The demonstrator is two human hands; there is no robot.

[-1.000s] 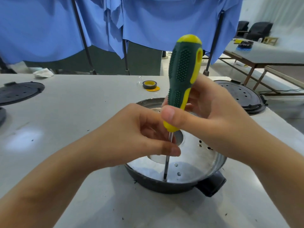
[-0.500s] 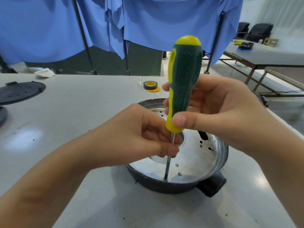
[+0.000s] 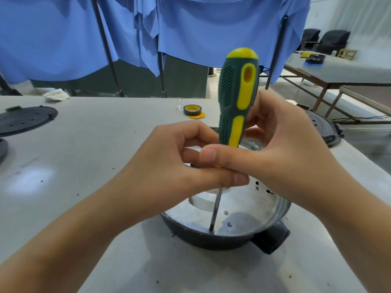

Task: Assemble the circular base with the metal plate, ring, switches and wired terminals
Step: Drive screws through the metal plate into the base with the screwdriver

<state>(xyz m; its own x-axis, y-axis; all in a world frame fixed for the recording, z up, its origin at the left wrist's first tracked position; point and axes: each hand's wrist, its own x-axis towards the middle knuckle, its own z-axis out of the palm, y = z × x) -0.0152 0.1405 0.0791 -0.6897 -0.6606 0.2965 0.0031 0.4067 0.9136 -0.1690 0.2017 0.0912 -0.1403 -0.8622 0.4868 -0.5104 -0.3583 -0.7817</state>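
A dark circular base (image 3: 213, 240) sits on the table in front of me with a shiny metal plate (image 3: 249, 210) seated inside it. A green and yellow screwdriver (image 3: 237, 98) stands upright, its tip down in a hole near the plate's front edge. My right hand (image 3: 281, 149) grips the lower handle, thumb across the front. Just under the handle, my left hand (image 3: 175, 166) pinches the metal shaft. Both hands hide most of the plate's far half.
A roll of black tape (image 3: 192, 110) on a yellow disc lies behind the base. Black round lids rest at the far left (image 3: 25, 120) and right (image 3: 323, 130). Blue cloth hangs behind the grey table (image 3: 95, 144). Another table stands at the back right.
The screwdriver handle has turned about its axis, the yellow stripe now facing me. My right hand shifted its grip round the handle. The tip stays in the same hole.
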